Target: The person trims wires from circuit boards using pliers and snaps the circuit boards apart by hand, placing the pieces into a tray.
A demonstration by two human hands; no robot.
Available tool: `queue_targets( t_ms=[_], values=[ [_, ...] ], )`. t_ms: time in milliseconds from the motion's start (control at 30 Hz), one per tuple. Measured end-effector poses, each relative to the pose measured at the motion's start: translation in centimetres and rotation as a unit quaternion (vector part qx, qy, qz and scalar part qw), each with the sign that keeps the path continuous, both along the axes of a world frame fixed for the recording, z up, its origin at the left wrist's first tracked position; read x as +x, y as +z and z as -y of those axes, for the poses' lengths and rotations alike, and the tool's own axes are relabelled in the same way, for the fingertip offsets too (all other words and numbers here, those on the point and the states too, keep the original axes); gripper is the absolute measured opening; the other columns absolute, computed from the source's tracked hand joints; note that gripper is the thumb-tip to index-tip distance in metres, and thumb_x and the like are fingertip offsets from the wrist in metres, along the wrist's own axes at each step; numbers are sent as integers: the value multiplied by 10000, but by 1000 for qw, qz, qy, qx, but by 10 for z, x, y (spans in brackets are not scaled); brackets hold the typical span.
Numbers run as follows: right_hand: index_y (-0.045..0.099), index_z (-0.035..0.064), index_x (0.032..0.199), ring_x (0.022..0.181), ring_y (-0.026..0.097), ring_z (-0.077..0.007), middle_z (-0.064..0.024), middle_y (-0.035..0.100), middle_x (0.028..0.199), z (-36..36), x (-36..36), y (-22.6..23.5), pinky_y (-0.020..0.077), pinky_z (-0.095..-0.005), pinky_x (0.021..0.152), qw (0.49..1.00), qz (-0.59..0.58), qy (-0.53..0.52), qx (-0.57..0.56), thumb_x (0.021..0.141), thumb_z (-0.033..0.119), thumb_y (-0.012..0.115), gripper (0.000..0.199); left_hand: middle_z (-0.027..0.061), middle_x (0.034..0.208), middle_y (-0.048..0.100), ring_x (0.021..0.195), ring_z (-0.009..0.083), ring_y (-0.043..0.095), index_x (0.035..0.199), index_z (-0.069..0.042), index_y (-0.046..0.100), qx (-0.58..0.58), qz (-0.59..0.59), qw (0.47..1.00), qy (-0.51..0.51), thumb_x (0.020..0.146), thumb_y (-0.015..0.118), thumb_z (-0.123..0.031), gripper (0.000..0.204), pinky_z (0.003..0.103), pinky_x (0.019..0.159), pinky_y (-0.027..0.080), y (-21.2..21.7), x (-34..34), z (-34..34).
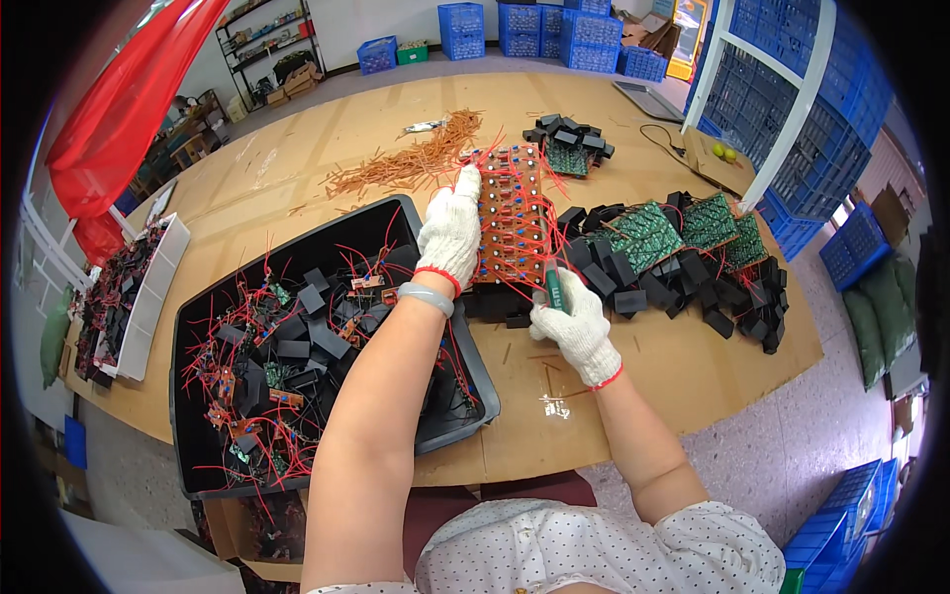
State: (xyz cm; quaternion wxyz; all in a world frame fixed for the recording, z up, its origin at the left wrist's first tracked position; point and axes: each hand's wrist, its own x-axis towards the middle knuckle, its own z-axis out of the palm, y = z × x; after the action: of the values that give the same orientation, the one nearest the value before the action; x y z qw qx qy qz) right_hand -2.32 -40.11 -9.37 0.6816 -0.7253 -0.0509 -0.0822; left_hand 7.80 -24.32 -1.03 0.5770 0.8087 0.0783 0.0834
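Note:
My left hand point(452, 230), in a white knit glove with a red cuff, grips the left edge of a brown circuit board panel point(510, 213). Rows of small components and many red wires cover the panel, and black blocks show under its lower edge. In my right hand point(577, 327), gloved the same way, is a slim tool with a green handle point(554, 285). Its upper end meets the panel's lower right side among the red wires; the tip is too small to make out.
Left of the panel, a black bin point(341, 220) holds black blocks, small boards and red wires. Thin brown strips point(426, 158) lie heaped at the far side. Green boards with black blocks point(643, 238) crowd the right. A white tray point(158, 287) stands at the left edge.

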Motion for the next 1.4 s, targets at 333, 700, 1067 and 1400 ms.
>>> queue_targets(
  t_ms=[333,700,1067,1400],
  values=[
    [511,-35,1207,737,630,-177,-96,616,871,6,-1,3,533,-337,571,961,-92,143,217,763,76,605,466,246,1127,598,1076,395,543,1115,15,598,-88,30,993,-68,920,394,-587,665,406,925,401,-18,21,-7],
    [473,-43,1262,716,622,-172,-90,608,853,-3,-10,11,542,-339,615,974,-23,123,188,765,81,607,529,230,1102,609,1052,372,559,1098,8,604,-147,34,984,-92,930,373,-590,663,403,914,406,-16,17,-3],
    [456,-53,1277,641,605,-140,-67,596,815,-4,-6,7,504,-279,599,990,-12,37,135,780,78,610,537,243,1129,598,1100,414,528,1092,-28,612,-130,20,989,-74,919,372,-606,649,427,947,387,-24,25,-7],
    [467,-39,1278,610,588,-118,-60,610,784,0,3,1,500,-280,581,995,88,-48,-27,781,84,625,536,209,1100,608,1051,346,542,1121,-19,603,34,61,993,-95,928,391,-582,631,389,927,396,-13,6,0]
  ],
)
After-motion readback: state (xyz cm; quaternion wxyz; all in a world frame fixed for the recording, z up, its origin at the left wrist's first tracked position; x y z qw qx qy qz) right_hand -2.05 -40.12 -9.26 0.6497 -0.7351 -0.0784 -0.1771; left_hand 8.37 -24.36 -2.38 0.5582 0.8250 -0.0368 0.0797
